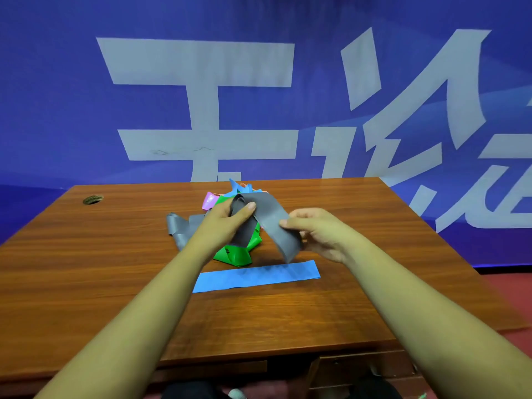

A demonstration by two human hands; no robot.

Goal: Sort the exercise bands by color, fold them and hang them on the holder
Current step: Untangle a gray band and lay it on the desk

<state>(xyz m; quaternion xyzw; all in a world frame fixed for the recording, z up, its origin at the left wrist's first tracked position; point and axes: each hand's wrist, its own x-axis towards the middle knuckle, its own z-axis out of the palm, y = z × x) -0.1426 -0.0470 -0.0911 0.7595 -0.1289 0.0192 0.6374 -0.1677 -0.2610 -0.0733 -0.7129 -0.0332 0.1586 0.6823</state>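
Gripped grey band (269, 221) with left hand (226, 224), pinched it with right hand (315, 236), above pile (236, 254) at 12 o'clock from flat blue band (256, 277). Judged mid-sort, with freeing and folding due next.

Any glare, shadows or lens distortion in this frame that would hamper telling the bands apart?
Head view: wide-angle lens bows the table edges and stretches the forearms; mild sheen on the far tabletop; the grey band casts a soft shadow on the flat blue band; colours read clearly.
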